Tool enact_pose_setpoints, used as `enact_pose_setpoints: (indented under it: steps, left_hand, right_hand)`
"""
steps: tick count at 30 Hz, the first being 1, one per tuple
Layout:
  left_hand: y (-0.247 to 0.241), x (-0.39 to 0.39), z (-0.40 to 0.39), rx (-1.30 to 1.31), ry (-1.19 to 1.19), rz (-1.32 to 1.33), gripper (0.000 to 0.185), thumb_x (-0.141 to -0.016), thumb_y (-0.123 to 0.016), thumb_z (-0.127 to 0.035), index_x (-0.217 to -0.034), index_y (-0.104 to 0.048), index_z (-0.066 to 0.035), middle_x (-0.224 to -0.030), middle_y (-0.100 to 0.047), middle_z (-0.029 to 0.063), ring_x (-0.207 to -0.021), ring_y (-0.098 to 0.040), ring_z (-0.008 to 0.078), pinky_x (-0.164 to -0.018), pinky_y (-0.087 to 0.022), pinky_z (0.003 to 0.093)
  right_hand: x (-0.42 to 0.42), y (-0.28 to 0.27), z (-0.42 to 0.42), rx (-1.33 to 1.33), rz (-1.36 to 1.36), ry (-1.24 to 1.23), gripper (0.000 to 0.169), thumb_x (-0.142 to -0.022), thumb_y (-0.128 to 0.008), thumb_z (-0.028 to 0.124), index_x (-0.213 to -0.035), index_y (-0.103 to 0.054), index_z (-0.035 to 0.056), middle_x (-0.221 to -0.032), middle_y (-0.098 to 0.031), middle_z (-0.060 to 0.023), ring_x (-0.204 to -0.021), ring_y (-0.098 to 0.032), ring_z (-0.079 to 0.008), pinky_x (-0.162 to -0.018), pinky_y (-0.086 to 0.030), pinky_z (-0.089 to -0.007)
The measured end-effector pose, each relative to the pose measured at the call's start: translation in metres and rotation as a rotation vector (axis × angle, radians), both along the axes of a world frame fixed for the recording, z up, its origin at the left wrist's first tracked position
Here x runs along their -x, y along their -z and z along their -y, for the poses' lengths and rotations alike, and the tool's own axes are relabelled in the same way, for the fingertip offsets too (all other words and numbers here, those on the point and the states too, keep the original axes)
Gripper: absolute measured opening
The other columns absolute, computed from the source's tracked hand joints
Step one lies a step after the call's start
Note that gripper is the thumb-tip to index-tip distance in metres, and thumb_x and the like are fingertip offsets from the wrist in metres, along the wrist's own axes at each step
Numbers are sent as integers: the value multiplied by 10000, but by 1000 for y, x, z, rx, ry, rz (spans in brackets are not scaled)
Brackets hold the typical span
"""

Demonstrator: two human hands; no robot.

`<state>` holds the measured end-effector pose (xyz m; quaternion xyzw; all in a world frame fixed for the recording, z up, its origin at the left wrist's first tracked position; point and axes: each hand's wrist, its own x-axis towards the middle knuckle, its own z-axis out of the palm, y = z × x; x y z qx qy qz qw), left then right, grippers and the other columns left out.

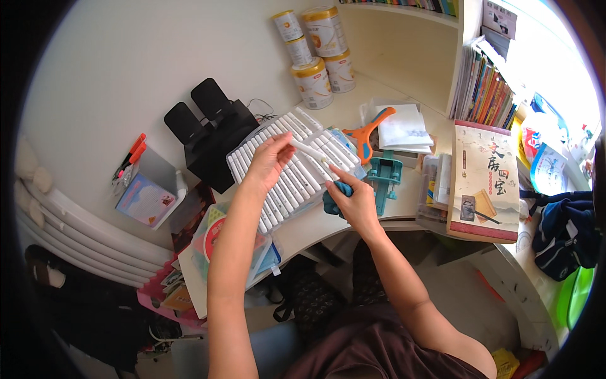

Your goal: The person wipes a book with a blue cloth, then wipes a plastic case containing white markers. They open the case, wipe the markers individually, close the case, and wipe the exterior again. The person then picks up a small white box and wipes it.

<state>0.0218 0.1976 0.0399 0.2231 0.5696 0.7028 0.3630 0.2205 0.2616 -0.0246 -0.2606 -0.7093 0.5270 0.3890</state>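
My left hand [270, 163] holds one end of a white marker pen [307, 150] between thumb and fingers. Bunched in my right hand [356, 201] is a dark teal cloth [335, 199], and that hand's index finger reaches close to the marker's other end; I cannot tell whether it touches. Beneath both hands, a clear plastic case [266, 228] full of white markers lies tilted on the desk [303, 235]. Its markers sit side by side in rows. A smaller group of white markers [334, 149] lies at the case's right side.
Black speakers [208, 111] stand on a black box beyond the case. Stacked tins [312, 85] rise at the back. An orange-and-blue handled tool [367, 135], a teal clamp-like device [384, 177] and a thick book [483, 184] lie to the right. A translucent box [213, 237] sits front left.
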Motion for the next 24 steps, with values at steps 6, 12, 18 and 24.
enact_pose_setpoints:
  steps: [6,12,18,24]
  left_hand:
    - [11,-60,12,172,236,-56,154,-886,-632,-199,-964,-588,-73,-900,-603,-2,-854,-578,72,-782,-489,212]
    - [19,-72,21,42,124,-878,403,-862,-668,-215,-1199,-571,-17,-941,-612,0,-788,-526,79,-711,-436,210]
    - [-5,-69,19,-133,119,-583,496,-861,-657,-131,-1317,-485,-37,-964,-646,47,-796,-566,66,-688,-451,203]
    - [1,-36,11,2,16,-482,428,-838,-685,-116,-1231,-542,-25,-887,-661,52,-780,-613,85,-724,-506,223]
  right_hand:
    - [-1,-4,2,-381,-205,76,252,-831,-669,173,-1080,-655,139,-897,-647,-72,-743,-632,-269,-635,-496,-323]
    - [-11,-9,9,-303,-65,133,202,-817,-671,221,-963,-600,101,-694,-647,-87,-579,-623,-287,-509,-468,-356]
    - [-16,-19,12,-396,96,77,213,-807,-666,268,-936,-642,100,-626,-630,-109,-560,-622,-292,-516,-477,-364]
    - [-13,-19,9,-343,173,1,257,-789,-673,237,-1016,-660,117,-721,-659,-78,-643,-637,-278,-588,-496,-342]
